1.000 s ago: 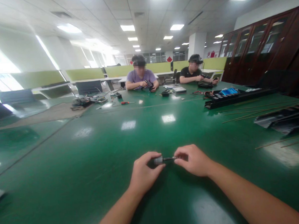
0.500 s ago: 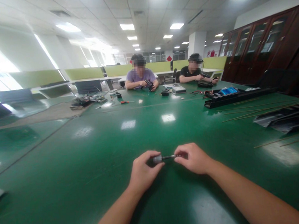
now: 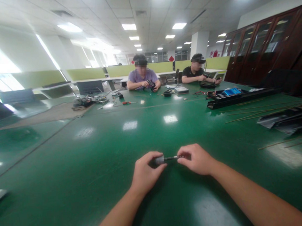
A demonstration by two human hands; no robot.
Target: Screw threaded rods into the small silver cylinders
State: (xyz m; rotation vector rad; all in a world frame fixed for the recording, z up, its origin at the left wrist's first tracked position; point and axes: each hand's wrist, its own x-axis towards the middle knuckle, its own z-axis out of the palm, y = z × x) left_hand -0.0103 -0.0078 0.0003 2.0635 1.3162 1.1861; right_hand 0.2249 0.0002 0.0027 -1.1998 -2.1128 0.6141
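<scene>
Between finger and thumb, my left hand (image 3: pixel 145 170) grips a short grey cylinder (image 3: pixel 159 160). A thin dark rod (image 3: pixel 170 158) runs from the cylinder's right end toward my right hand (image 3: pixel 197 159). That hand pinches the rod's far end with thumb and fingertips, which partly cover it. The piece lies level, just above the green table (image 3: pixel 99 190). What kind of part it is I cannot make out.
Across the table two people handle dark devices. A screwdriver (image 3: pixel 129 102), a grey box (image 3: pixel 181 90) and a heap of parts (image 3: pixel 86 101) lie at the far side. To the right are long black channels (image 3: pixel 231 100) and thin rods (image 3: pixel 257 113).
The view has shifted very slightly, and both hands keep the same hold on the piece. Nothing has been let go.
</scene>
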